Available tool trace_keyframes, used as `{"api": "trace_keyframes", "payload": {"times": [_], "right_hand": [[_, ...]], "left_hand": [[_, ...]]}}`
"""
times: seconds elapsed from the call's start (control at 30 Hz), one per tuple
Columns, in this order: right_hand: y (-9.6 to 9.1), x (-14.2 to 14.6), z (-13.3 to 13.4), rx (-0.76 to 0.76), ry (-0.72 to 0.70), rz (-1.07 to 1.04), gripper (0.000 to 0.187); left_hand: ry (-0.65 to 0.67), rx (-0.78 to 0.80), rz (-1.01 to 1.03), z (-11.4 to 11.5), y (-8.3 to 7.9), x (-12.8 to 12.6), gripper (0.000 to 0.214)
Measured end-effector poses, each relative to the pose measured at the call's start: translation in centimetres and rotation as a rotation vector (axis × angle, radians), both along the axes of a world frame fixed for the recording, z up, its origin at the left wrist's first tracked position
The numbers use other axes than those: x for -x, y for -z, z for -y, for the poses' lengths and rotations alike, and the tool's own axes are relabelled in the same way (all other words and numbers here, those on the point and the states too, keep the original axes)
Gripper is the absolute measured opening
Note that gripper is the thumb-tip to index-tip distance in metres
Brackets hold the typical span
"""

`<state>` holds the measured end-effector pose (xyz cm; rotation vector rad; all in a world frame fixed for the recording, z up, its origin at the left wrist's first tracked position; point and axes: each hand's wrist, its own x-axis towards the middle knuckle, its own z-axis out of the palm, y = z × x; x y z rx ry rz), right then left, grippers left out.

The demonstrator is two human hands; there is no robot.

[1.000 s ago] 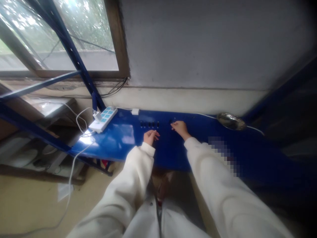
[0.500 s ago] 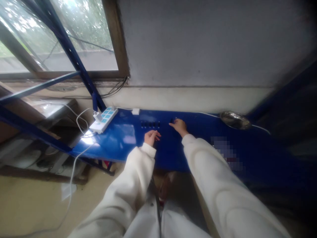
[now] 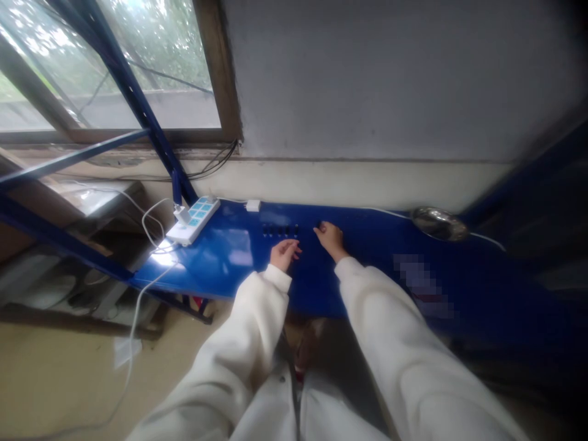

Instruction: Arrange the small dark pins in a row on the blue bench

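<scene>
Several small dark, upright pieces (image 3: pixel 279 231) stand in a row on the blue tabletop (image 3: pixel 275 285); they are too small to name. Just in front of the row's right end is my left hand (image 3: pixel 282 253), its thumb and fingertips drawn together. Whatever is in that pinch, if anything, does not show. My right hand (image 3: pixel 331 239) rests low at the tabletop, to the right of the row. Its fingers are curled with the thumb pointing left, and I cannot make out what they hold.
A white power strip (image 3: pixel 193 222) with cables lies at the table's left end. Behind the row sits a white adapter (image 3: pixel 253 205). A shiny metal dish-shaped object (image 3: pixel 440 223) and a pixelated patch (image 3: pixel 420 282) are on the right. A blue metal frame (image 3: pixel 133 92) rises at left.
My right hand has shifted slightly left, and its fingers look more curled towards the tabletop. The left hand keeps its pinch in nearly the same place. The row looks unchanged.
</scene>
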<state>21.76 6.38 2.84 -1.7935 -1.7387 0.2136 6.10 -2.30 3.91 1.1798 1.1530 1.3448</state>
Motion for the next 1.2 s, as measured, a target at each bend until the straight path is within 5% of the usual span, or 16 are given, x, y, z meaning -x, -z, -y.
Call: {"api": "trace_keyframes", "payload": {"times": [0.2, 0.43, 0.63, 0.87, 0.97, 1.2], "right_hand": [[-1.1, 1.3, 4.5, -0.195, -0.192, -0.027, 0.019], [0.1, 2.2, 6.9, -0.223, -0.428, 0.159, 0.017], [0.6, 2.0, 6.9, -0.261, -0.458, 0.206, 0.019], [0.7, 2.1, 6.9, -0.295, -0.335, 0.096, 0.026], [0.8, 1.9, 6.8, -0.275, -0.233, 0.090, 0.028], [0.7, 1.8, 7.0, -0.224, -0.238, 0.158, 0.028]], "left_hand": [[-0.076, -0.177, -0.146, 0.1, 0.3, -0.2, 0.044], [-0.035, -0.436, -0.487, 0.4, 0.6, -0.2, 0.027], [-0.094, -0.412, -0.720, 0.1, 1.2, -0.2, 0.019], [-0.294, -0.300, -0.661, -0.1, 1.3, 0.0, 0.013], [-0.286, -0.297, -0.600, -0.3, 1.6, 0.0, 0.014], [-0.182, -0.285, -0.445, -0.5, 2.1, -0.2, 0.015]]}}
